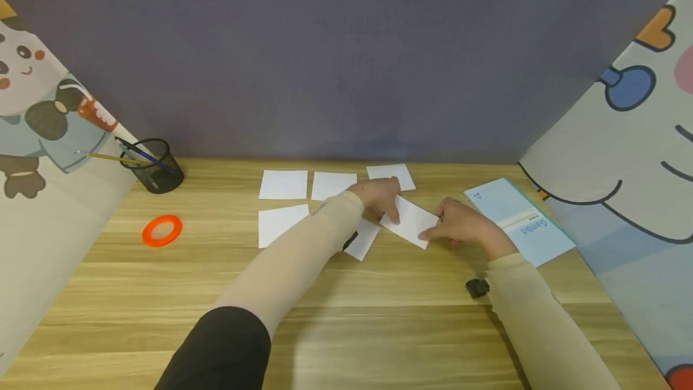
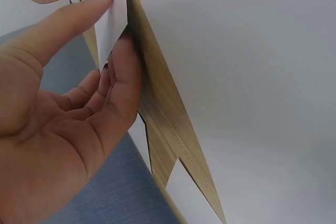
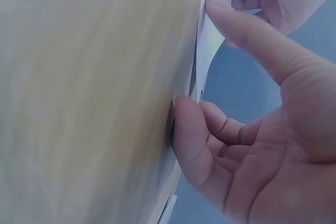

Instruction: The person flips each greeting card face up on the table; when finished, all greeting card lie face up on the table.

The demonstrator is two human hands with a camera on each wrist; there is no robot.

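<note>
A white piece of paper (image 1: 409,222) is held between both hands, turned at an angle above the wooden table. My left hand (image 1: 382,195) pinches its left side, thumb on the upper face and fingers under it, as the left wrist view shows. At the paper's right edge, my right hand (image 1: 460,224) holds it with the thumb on top and fingers curled below. Other white pieces lie around: one at the back (image 1: 400,174) behind the left hand, another (image 1: 364,241) partly covered by the left forearm, and more in two rows to the left (image 1: 283,185).
A blue-and-white booklet (image 1: 522,221) lies right of the right hand. Far left stands a black mesh pen cup (image 1: 159,176) with pens, and before it an orange tape roll (image 1: 174,232). A grey partition (image 1: 346,65) closes off the table's back.
</note>
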